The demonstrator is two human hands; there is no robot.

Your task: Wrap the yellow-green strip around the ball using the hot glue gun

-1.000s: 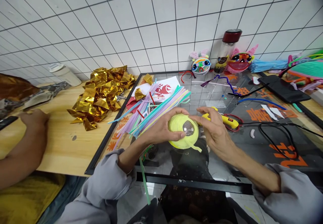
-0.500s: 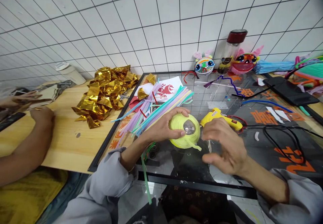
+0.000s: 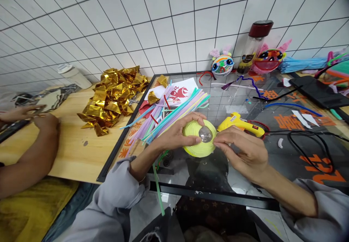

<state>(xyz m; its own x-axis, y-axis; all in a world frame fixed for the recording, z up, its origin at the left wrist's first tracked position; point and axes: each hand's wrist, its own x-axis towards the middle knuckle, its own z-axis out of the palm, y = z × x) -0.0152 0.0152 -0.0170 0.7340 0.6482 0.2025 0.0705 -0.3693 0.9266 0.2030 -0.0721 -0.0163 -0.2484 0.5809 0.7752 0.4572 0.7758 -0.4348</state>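
My left hand (image 3: 188, 130) is closed around a clear ball wrapped in rings of yellow pipe cleaner (image 3: 200, 150), its thumb lying across the front. A round patch of the bare clear ball (image 3: 205, 134) shows in the middle of the windings. At the ball's right edge, my right hand (image 3: 237, 147) pinches the end of the yellow pipe cleaner between thumb and fingertips, which mostly hide it. Just behind that hand a yellow hot glue gun (image 3: 240, 124) lies on the glass tabletop.
Colored pipe cleaners (image 3: 174, 115) lie left of the ball, beyond them crumpled gold foil pieces (image 3: 114, 96). Along the wall stand two decorated animal-face balls (image 3: 222, 64) and a bottle (image 3: 252, 49). A black cable (image 3: 308, 149) loops at right. Another person's arm (image 3: 32, 151) rests at left.
My right hand has gone from spread fingers to a pinch at the ball's right edge. The loose yellow end that hung at the lower right no longer shows there.
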